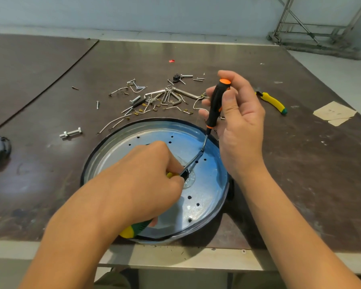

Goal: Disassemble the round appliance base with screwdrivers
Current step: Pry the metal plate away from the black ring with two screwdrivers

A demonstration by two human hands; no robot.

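Round appliance base [209, 184] sits at the near edge of the surface [300, 174], open side up: a shallow dish with a black rim. Inside it are a shiny perforated metal plate and a clear blob [191, 178] near centre.

Left hand [146, 176]: fingers curled tight round the green-yellow screwdriver [133, 228], shaft running low across the plate.

Right hand [241, 122]: thumb and fingers pinching the orange-black screwdriver [216, 103], near upright, tip down on the plate. Both tips meet at the same spot, right of centre.

Behind the base: loose pile of screws, bolts, wires, hex keys [165, 97]. Bolt with nut [71, 133] lies to the left and a yellow-handled tool [272, 102] to the right. Paper scrap [333, 113] sits far right.
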